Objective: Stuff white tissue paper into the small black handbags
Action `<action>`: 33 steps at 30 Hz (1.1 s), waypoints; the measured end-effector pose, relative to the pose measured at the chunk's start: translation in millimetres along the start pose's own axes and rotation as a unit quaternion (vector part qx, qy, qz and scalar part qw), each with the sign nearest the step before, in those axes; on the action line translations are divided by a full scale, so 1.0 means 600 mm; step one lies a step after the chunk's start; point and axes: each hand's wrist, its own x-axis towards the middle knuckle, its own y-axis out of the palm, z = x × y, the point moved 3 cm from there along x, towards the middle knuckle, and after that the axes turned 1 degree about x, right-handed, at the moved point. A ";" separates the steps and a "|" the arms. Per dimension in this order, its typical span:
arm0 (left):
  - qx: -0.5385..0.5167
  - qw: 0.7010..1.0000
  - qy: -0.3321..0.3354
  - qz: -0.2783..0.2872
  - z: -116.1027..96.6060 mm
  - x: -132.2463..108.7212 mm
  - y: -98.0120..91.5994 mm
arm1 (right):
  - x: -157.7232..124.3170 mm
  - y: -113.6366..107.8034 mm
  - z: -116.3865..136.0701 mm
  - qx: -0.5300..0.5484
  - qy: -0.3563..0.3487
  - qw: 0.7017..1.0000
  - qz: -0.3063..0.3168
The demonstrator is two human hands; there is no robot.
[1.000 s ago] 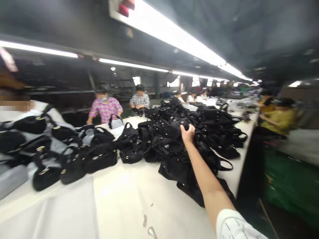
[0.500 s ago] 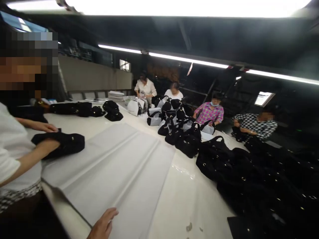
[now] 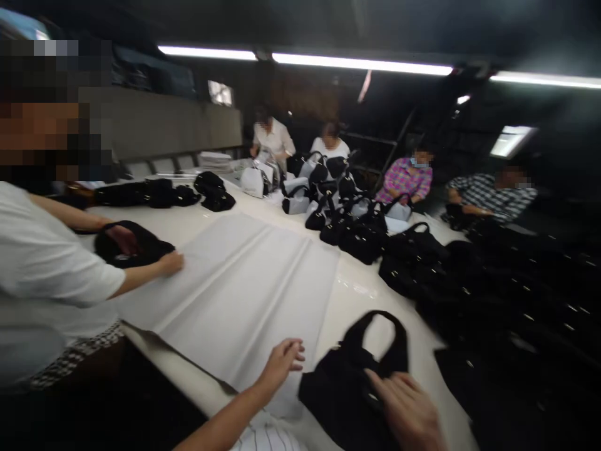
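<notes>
A black handbag (image 3: 335, 394) with a looped handle and small metal fittings has come into the near part of the table. My right hand (image 3: 410, 404) grips it at its right side, below the handle, with fingers closed on the fabric. To the left of the bag, my left hand (image 3: 283, 362) hovers over the sheet of pale grey paper (image 3: 244, 282), its fingers curved, apart and holding nothing. The bag's lower part runs out of view at the bottom edge.
At left, a co-worker in a white top (image 3: 56, 250) handles another black bag (image 3: 141, 241). A large heap of black bags (image 3: 507, 294) covers the right side. Several people work across the white table (image 3: 361, 285). Folded black pieces (image 3: 211, 190) lie at the back left.
My right hand has entered view with the black handbag. My left hand has moved right and up. The co-worker at left has turned and shifted the bag there.
</notes>
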 end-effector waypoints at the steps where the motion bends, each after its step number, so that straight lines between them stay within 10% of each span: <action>1: -0.009 1.000 -0.021 -0.011 0.004 -0.001 0.000 | -0.046 0.000 0.012 -0.032 -0.052 0.998 0.034; 5: 0.083 0.995 -0.048 -0.026 0.025 0.013 -0.017 | -0.149 0.043 0.057 -0.207 -0.246 0.938 0.132; 12: 0.201 0.972 -0.014 0.120 0.017 0.012 0.028 | -0.164 0.041 0.065 -0.276 -0.201 0.939 0.054; 17: 0.417 0.897 0.068 0.133 -0.017 0.015 0.105 | -0.187 0.043 0.083 -0.244 -0.197 0.949 0.002; 24: 0.525 0.841 0.099 0.088 -0.007 0.002 0.117 | -0.217 0.002 0.064 -0.016 0.003 0.996 -0.093; 29: 0.462 0.865 0.196 -0.010 -0.029 -0.025 0.098 | -0.241 -0.031 0.013 0.050 0.200 0.940 -0.270; 33: 0.399 0.859 0.315 -0.064 -0.061 -0.044 0.109 | -0.222 -0.041 -0.007 0.135 0.261 0.930 -0.219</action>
